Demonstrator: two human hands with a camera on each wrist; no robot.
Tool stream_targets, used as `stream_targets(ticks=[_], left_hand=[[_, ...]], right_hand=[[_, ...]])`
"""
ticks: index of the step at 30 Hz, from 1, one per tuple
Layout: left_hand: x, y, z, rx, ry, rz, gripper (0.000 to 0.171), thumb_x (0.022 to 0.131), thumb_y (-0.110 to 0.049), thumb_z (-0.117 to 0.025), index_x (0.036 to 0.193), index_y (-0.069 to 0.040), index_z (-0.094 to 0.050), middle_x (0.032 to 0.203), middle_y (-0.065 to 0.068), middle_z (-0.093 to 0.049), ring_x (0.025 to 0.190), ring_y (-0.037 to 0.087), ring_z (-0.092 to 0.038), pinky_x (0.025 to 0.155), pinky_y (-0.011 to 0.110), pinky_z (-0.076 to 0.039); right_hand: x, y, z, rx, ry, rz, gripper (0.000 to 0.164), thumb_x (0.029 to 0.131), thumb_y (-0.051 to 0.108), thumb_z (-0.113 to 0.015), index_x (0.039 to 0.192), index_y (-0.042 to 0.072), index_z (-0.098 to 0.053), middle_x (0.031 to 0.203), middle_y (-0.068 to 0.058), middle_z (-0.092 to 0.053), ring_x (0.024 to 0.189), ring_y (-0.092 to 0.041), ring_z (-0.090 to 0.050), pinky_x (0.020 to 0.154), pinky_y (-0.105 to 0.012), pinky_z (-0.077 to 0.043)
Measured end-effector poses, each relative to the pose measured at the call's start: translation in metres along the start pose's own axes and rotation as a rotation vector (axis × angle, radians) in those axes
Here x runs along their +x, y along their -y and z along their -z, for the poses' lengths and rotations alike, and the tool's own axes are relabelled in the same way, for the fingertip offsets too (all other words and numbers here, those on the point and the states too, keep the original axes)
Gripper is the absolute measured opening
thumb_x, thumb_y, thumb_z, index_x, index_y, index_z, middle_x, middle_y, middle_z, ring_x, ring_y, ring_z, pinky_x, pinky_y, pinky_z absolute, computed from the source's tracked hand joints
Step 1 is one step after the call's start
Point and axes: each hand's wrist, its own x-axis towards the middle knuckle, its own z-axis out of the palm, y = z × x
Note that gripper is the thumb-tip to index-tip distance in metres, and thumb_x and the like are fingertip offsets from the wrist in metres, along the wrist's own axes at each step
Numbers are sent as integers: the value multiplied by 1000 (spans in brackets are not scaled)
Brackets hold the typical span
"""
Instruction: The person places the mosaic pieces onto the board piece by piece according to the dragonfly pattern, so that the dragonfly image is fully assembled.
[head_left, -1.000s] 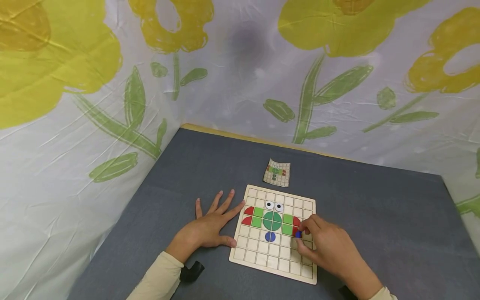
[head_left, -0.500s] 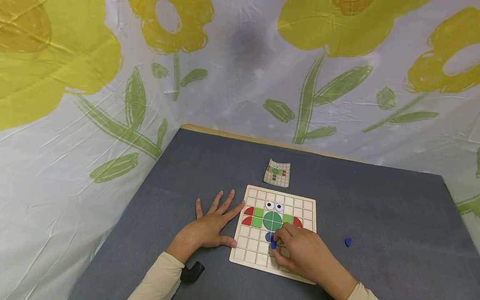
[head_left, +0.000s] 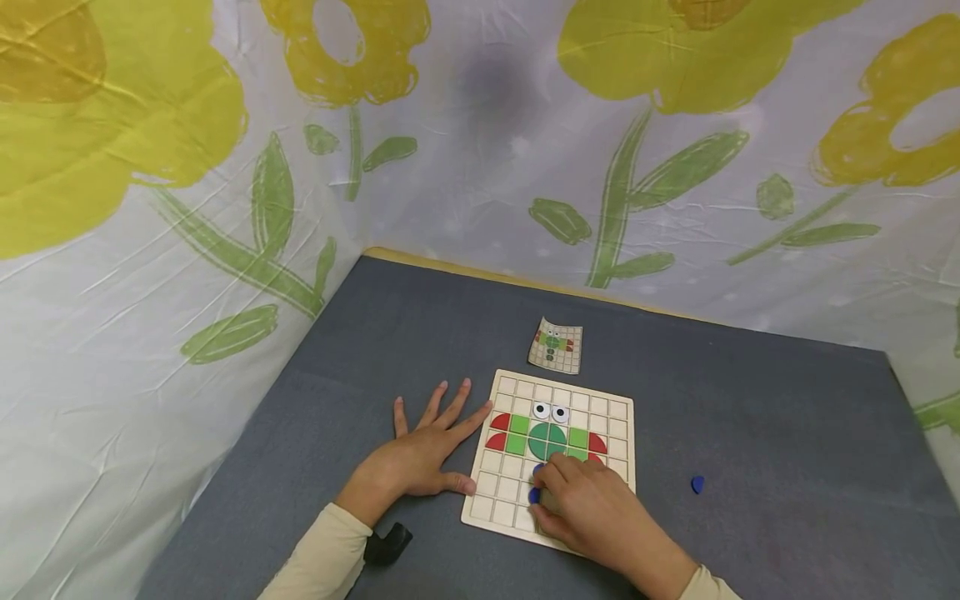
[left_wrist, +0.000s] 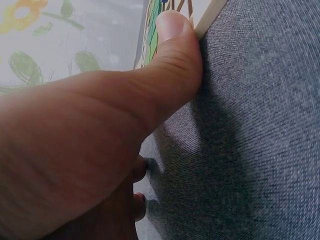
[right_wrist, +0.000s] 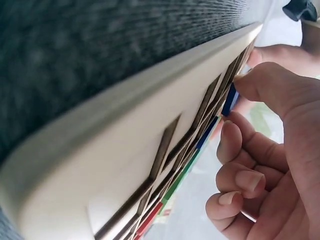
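A wooden grid board (head_left: 498,507) lies on the table, bearing flat coloured pieces. My left hand (head_left: 420,458) rests spread on the tabletop, its thumb and index finger touching the board's left edge. My right hand (head_left: 596,508) is over the lower middle of the board. Between its thumb and index finger it pinches a small blue rounded piece (right_wrist: 230,100), low against the grid. Above that piece, more blue shows, partly covered by the fingers. A dark-green circle (head_left: 547,437) of quarter pieces, light-green squares (head_left: 519,425), red quarter pieces (head_left: 498,422) and two eye pieces (head_left: 541,410) form a figure.
Behind the board lies a small pattern card (head_left: 555,350) picturing a similar figure. A loose blue piece (head_left: 698,484) lies on the dark table to the right. A black wrist device (head_left: 387,546) is by the left cuff. Flower-print cloth hangs behind the table.
My right hand has moved left and down from the board's right side, carrying the blue piece to the column below the green circle. The loose blue piece came into sight. My left hand stayed put.
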Motion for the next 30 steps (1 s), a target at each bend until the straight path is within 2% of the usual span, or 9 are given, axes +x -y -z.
stream_targets(ticks=[3,10,11,15,18,25,30], left_hand=[[0,0,0,-20,-1,-6,111,81,-56,-83,171,-32,-22,179,7,0,163,41,7,111,87,10],[4,13,-12,-75,-47,-63,115,78,-64,-81,170,-41,-15,179,4,5,163,41,10,105,88,17],[3,10,-10,-74,-32,-46,116,78,-62,-82,170,-41,-16,179,3,4,163,41,9,107,87,16],[7,16,-16,-65,-39,-48,117,77,-65,-82,170,-45,-14,179,1,6,163,40,11,105,88,18],[7,15,-14,-46,-30,-38,117,77,-63,-83,170,-43,-14,179,2,6,163,41,11,105,88,18],[1,-2,2,-15,19,27,113,80,-58,-84,171,-35,-20,179,4,3,163,39,9,111,85,13],[6,8,-9,-9,9,8,115,80,-61,-82,170,-40,-14,179,2,7,163,39,12,109,85,16]], right_hand=[[0,0,0,-10,1,6,20,86,32,-84,96,18,-73,86,11,-58,71,-3,-54,58,-25,-50],[-2,0,0,-15,24,1,19,89,33,-82,98,18,-75,88,10,-60,72,-3,-56,59,-25,-52],[-2,0,0,-16,29,-1,19,89,33,-82,98,18,-75,89,10,-61,73,-3,-56,59,-25,-52],[-2,0,0,-19,41,-15,20,90,34,-82,101,19,-75,90,10,-61,75,-4,-59,61,-27,-54],[-3,1,1,-13,49,-23,22,90,35,-83,103,20,-74,92,10,-62,77,-4,-60,63,-28,-55],[-3,0,3,44,88,-31,22,93,35,-82,111,25,-75,94,11,-60,76,-4,-57,64,-28,-54],[-4,0,3,56,107,-29,19,94,34,-81,109,25,-75,94,10,-58,74,-5,-55,63,-27,-53]])
